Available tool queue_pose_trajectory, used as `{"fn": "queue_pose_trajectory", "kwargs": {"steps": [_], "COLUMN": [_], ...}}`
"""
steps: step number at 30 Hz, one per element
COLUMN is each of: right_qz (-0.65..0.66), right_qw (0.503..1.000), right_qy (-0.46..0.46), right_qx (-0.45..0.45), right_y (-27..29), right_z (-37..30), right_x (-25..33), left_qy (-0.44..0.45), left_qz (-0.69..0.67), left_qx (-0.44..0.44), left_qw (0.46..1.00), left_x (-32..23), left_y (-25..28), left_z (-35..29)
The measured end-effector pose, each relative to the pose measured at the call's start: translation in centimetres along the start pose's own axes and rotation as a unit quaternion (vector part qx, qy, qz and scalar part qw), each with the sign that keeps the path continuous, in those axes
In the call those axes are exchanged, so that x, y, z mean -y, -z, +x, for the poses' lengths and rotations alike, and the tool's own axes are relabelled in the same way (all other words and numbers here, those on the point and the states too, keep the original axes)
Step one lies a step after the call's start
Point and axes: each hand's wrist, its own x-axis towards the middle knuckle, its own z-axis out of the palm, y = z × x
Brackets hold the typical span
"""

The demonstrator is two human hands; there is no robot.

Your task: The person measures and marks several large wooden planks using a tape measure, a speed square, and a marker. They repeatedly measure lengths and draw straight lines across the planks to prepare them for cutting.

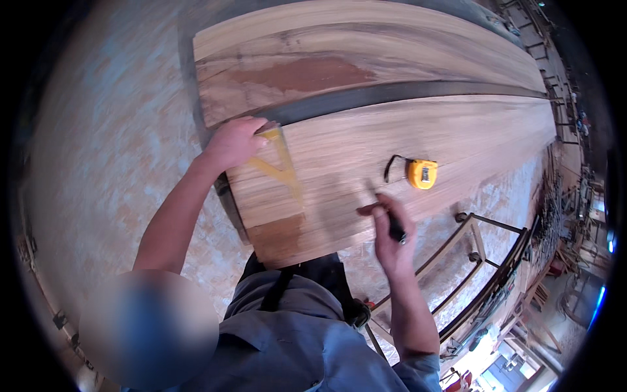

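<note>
A wide wooden board (346, 147) lies in front of me, with a darker brown patch near its closest corner. At the board's left end my left hand (234, 144) grips the thick edge of a yellow triangular set square (285, 171), which rests flat on the wood. My right hand (393, 251) is over the board's near edge, its fingers closed round a slim black pen-like tool (396, 230); its exact kind is not clear. Beyond that hand a yellow tape measure (423, 174) sits on the board, its black wrist strap lying to the left.
A second wooden board (392, 49) with a reddish-brown patch lies parallel beyond a dark gap (385, 93). On my right stands a metal-framed rack or cart (450, 261) on the worn floor (117, 130). A blurred round patch hides the lower left.
</note>
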Motion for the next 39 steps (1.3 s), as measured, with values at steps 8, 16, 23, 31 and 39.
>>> {"fn": "queue_pose_trajectory", "kwargs": {"steps": [8,16,23,31,39], "right_qz": [-0.433,-0.466,-0.096,0.369,0.484], "right_qw": [0.879,0.87,0.988,0.892,0.82], "right_qy": [0.193,0.119,0.071,-0.26,-0.261], "right_qx": [-0.056,0.112,0.101,0.003,-0.16], "right_y": [9.0,10.6,14.7,27.3,37.2], "right_z": [7.5,9.7,4.9,-14.1,-19.1], "right_x": [-5.8,-8.6,-10.1,-19.6,-23.9], "left_qy": [0.126,0.289,0.23,0.284,0.228], "left_qz": [-0.35,-0.702,-0.794,-0.813,-0.803], "left_qx": [-0.182,-0.324,-0.227,-0.013,0.172], "left_qw": [0.91,0.565,0.514,0.508,0.523], "left_x": [0.9,1.4,-8.3,-26.9,-38.8], "left_y": [2.4,-1.5,-10.6,-19.9,-24.3], "left_z": [-5.7,-19.0,-22.6,-8.3,3.8]}}
